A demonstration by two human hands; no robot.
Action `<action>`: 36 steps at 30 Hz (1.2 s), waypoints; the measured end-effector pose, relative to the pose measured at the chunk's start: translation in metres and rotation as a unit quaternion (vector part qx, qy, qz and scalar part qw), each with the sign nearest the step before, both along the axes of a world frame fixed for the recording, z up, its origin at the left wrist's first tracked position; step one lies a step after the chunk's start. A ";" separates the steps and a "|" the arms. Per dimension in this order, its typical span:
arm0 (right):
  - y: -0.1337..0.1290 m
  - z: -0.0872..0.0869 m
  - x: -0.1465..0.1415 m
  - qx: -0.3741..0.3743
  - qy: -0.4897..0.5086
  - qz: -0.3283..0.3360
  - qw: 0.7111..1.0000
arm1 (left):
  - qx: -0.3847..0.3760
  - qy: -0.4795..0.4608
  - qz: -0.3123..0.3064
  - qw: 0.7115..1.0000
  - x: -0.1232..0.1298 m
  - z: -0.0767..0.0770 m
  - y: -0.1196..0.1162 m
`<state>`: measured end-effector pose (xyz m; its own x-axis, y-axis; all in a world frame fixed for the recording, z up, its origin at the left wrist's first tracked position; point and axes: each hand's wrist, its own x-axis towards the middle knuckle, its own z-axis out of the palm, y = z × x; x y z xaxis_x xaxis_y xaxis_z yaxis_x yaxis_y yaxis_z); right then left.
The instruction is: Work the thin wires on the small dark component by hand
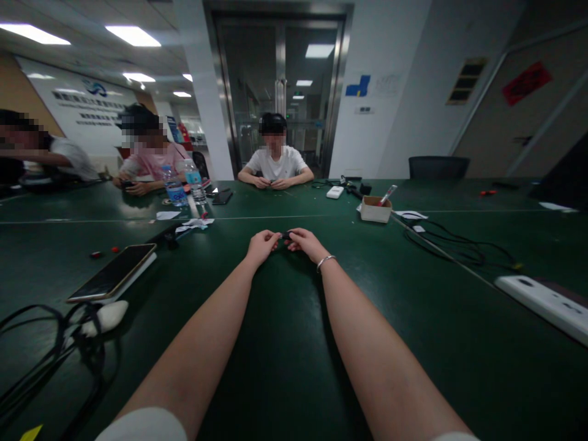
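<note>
Start with white sleeve (142,425) at bottom edge, then bare forearms (220,324) stretched forward over dark green table (285,380). Gripping small dark object (286,235) between thumb and fingers of right hand (305,242); pinching its left end with left hand (263,246), fingertips closed. Too small to identify. Held straight ahead, between both hands, near the table's middle; can't tell if touching the surface. Wearing silver bangle (326,261) on right wrist. On the left, note phone (111,272) on white slab (139,277), beside pale rounded item (109,316) and tangled black cables (93,346). On the right, note white power strip (537,300), more black cables (459,243) farther back, small open box (375,212) with pen-like item (389,194) sticking out. Across the table, see person in white shirt (275,164), seated before glass doors (250,79). Add two water bottles (174,188), upright, near another person in pink (154,158).
</note>
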<state>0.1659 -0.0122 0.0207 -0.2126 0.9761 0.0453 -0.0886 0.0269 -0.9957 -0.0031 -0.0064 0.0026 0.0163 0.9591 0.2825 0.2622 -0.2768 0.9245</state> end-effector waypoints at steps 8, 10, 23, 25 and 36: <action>-0.001 0.001 0.000 0.006 0.001 0.004 1.000 | -0.009 0.042 0.007 0.999 -0.002 0.002 -0.001; -0.001 0.000 0.001 0.009 0.000 0.006 1.000 | -0.013 0.053 0.007 0.998 -0.002 0.002 -0.001; 0.003 -0.005 0.003 0.022 -0.002 0.016 1.000 | -0.017 0.097 0.008 0.995 -0.002 0.003 0.001; 0.004 -0.005 0.003 0.024 -0.002 0.019 1.000 | -0.018 0.107 0.008 0.994 -0.002 0.005 -0.001; 0.005 -0.006 0.004 0.034 -0.004 0.021 0.999 | -0.021 0.150 0.016 0.988 -0.003 0.009 -0.005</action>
